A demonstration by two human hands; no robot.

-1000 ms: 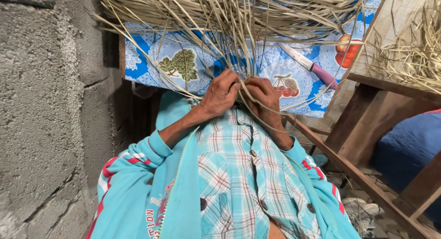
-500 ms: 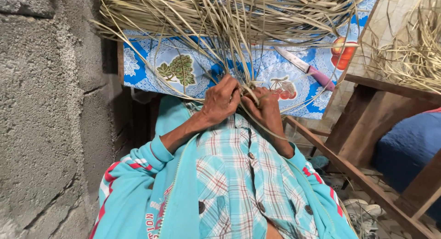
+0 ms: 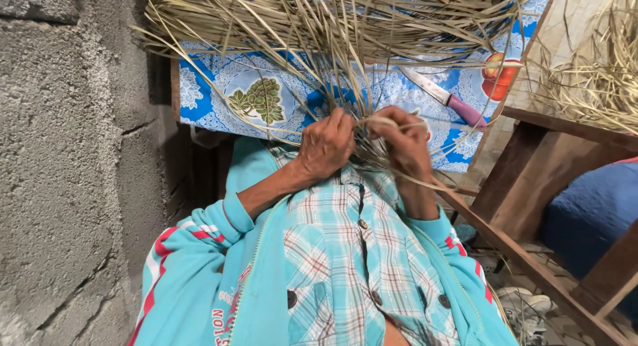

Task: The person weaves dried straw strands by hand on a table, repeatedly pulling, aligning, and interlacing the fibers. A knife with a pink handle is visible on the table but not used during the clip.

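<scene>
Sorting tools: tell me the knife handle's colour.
Pink, on the steel-bladed knife lying on the blue tablecloth; head view.

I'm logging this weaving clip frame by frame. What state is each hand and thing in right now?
Left hand: closed around the dried strips, at the table edge.
Right hand: closed on the strips, one strip looped over its fingers.
Dried palm strips: loose, fanned across the table.
Knife: lying flat, untouched.
Tablecloth: spread, overhanging the edge.

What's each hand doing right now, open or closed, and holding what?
Left hand: closed on the dried straw strands.
Right hand: closed on the same strands, one looped over its fingers.
</scene>
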